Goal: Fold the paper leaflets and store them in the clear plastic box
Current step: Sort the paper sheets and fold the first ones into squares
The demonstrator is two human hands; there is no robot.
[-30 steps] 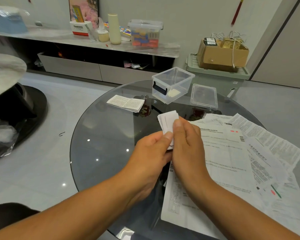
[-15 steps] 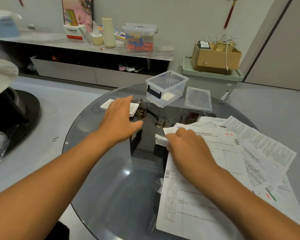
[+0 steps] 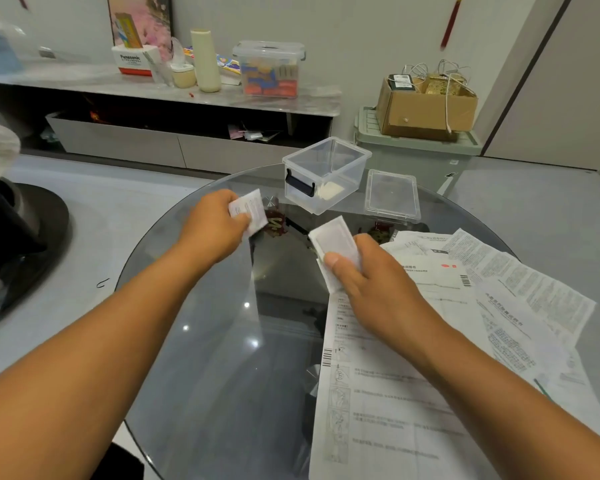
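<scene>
Since 0.5 s ago left hand lifts printed leaflet | right hand pinches folded leaflet | both near clear box, likely for storing.

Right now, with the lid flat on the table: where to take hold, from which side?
Pinch the clear lid at its near short rim, coming from the right hand side. It lies flat on the glass table, so only the raised rim offers an edge; the open box crowds its left.
</scene>
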